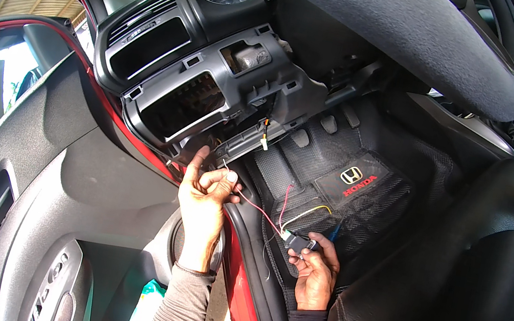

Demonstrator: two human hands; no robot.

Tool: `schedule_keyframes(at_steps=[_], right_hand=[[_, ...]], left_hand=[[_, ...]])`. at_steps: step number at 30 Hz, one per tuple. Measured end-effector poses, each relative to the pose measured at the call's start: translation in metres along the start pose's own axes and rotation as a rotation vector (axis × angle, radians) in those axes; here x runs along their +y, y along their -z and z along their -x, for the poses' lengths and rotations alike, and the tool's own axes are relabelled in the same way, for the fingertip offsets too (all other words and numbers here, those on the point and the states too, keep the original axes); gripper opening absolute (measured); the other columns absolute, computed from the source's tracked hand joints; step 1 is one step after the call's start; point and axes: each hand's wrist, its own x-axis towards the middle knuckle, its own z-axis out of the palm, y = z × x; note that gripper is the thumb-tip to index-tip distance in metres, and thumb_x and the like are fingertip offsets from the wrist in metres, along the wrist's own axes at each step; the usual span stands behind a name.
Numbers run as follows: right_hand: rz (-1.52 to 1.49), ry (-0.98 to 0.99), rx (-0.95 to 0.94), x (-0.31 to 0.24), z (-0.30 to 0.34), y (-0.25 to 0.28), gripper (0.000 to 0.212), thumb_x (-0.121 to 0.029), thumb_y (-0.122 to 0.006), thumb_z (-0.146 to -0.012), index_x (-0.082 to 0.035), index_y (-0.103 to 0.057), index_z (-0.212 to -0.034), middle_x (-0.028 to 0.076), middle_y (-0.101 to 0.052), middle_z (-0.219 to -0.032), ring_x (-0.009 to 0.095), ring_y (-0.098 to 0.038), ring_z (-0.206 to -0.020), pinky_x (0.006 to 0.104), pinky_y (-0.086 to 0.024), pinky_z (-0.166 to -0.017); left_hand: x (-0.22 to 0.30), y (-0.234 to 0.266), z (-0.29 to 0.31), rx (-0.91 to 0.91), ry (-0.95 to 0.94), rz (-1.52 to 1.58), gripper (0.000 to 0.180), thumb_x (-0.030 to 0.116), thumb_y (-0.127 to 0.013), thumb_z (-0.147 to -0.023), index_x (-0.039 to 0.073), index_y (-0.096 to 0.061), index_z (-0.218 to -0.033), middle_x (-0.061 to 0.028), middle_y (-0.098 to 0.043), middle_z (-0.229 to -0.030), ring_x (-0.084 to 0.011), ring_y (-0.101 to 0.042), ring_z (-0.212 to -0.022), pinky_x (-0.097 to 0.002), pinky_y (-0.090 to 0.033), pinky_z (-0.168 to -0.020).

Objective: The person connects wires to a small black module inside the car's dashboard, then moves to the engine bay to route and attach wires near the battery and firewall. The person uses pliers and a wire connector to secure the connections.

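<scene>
Two hands, one little black module [299,243], and a bunch of thin loose wire, so yeah, plenty of room for a snag here. Module sits lower centre of the frame, gripped between the thumb and fingers of the right hand [317,278]. Left hand [204,192] is left of centre with its thumb and curled fingers seemingly pinching the red wire [260,208], index finger poking up at the lower edge of the opened dash panel [187,107]. That wire spans the gap between the hands, so if they spread apart I reckon it could yank out of the module. The yellow wire [312,209] flops over the black floor mat [396,192]; a bare end, if it is bare (too small to tell), might short on metal. Also watch the white connector [265,143] dangling upper centre near the pedals [300,138], since loose leads there could tangle. And the red door sill [242,282], lower centre, looks like it could nick insulation if wire gets dragged across it.
</scene>
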Motion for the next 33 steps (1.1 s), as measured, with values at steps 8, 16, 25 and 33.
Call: schedule_keyframes(at_steps=[8, 16, 25, 33], right_hand=[[0.008, -0.005, -0.005, 0.000, 0.000, 0.000, 0.035, 0.007, -0.058, -0.085, 0.001, -0.066, -0.119, 0.013, -0.074, -0.089, 0.019, -0.072, -0.075, 0.0286, -0.057, -0.069], [-0.002, 0.001, -0.004, 0.002, 0.000, 0.002, 0.035, 0.007, -0.057, -0.085, 0.000, -0.066, -0.119, 0.012, -0.073, -0.090, 0.020, -0.072, -0.076, 0.0284, -0.057, -0.069], [-0.004, -0.001, -0.011, 0.001, 0.000, 0.000, 0.035, 0.008, -0.057, -0.085, 0.000, -0.066, -0.118, 0.012, -0.073, -0.092, 0.020, -0.072, -0.077, 0.0286, -0.057, -0.069], [0.007, 0.009, -0.026, 0.000, 0.000, 0.001, 0.035, 0.007, -0.057, -0.085, 0.000, -0.066, -0.118, 0.011, -0.073, -0.093, 0.019, -0.072, -0.078, 0.0291, -0.057, -0.070]], left_hand=[[0.005, -0.005, 0.009, -0.015, -0.148, -0.169, 0.070, -0.005, -0.070, -0.091, 0.001, -0.039, -0.153, -0.0060, -0.070, -0.091, -0.0096, -0.065, -0.077, -0.0217, -0.054, -0.070], [0.022, -0.019, 0.026, -0.139, -0.335, -0.315, 0.066, -0.010, -0.064, -0.088, 0.003, -0.046, -0.150, -0.0052, -0.064, -0.101, -0.0086, -0.062, -0.086, -0.0219, -0.052, -0.077], [0.030, -0.016, 0.024, -0.069, -0.734, -0.645, 0.078, -0.015, -0.059, -0.082, 0.006, -0.039, -0.155, -0.0066, -0.061, -0.099, -0.0118, -0.062, -0.082, -0.0229, -0.054, -0.074], [0.035, -0.025, 0.029, -0.079, -0.191, -0.059, 0.099, -0.020, -0.056, -0.083, 0.018, -0.013, -0.164, -0.0082, -0.055, -0.106, -0.0109, -0.067, -0.083, -0.0233, -0.060, -0.063]])
